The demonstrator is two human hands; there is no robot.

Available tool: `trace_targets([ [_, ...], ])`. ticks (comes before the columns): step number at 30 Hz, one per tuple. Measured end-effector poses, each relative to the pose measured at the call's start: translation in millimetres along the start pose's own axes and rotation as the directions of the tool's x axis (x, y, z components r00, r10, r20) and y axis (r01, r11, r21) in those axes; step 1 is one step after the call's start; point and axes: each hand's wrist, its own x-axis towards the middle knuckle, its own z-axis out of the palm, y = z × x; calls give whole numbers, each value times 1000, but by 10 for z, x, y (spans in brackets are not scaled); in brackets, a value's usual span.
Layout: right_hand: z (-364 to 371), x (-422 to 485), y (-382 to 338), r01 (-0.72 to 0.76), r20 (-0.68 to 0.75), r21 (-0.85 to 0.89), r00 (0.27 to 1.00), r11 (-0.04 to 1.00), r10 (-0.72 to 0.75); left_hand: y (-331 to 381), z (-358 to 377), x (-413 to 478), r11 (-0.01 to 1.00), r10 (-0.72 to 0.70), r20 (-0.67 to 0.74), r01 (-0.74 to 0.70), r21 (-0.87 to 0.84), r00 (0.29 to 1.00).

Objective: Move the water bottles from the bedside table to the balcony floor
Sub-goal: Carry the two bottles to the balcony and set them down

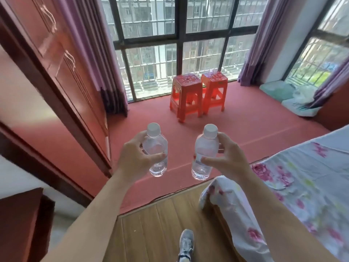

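Separately, left hand [132, 159] and right hand [231, 157] grip clear plastic bottles [155, 146] [204, 146].

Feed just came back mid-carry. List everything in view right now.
water bottles: 2, clear with white caps, upright, one in each hand
stools: 2, red-orange plastic, side by side on the red floor by the window
red floor: 1, red, under the windows
curtains: 3, purple, beside the windows
wardrobe: 1, red-brown, left
bed sheet: 1, white with pink flowers, right
cushions: count unclear, pale green and white, right corner
wooden floor: 1, light brown, bottom
shoe: 1, grey, on the wooden floor
left hand: 1, grips the left-side bottle
right hand: 1, grips the right-side bottle
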Motion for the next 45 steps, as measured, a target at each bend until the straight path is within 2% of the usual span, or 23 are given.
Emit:
trace_targets([
  [13, 58, 2439, 79, 10, 8, 33, 1000, 999, -10, -198, 158, 2434, 1000, 5, 6, -5, -28, 1000],
  [24, 436, 3848, 54, -118, -158, 13, 980, 993, 119, -659, 288, 4494, 995, 76, 167, -65, -70, 983],
  [27, 326, 4050, 91, -155, -225, -5, 963, 988, 149, -623, 535, 4967, 991, 119, 244, -100, -88, 962],
  [34, -267, 4441, 500, -288, -417, -17, 872, 958, 255, -329, 1479, 5802, 970, 218, 421, -149, -190, 881],
  [41, -1053, 5133, 1143, -299, -506, 47, 816, 953, 281, 103, 2512, 6630, 961, 272, 493, -206, -184, 826],
  [45, -1501, 5595, 1304, -278, -517, 39, 816, 960, 258, 440, 2951, 7137, 948, 316, 496, -253, -192, 809],
])
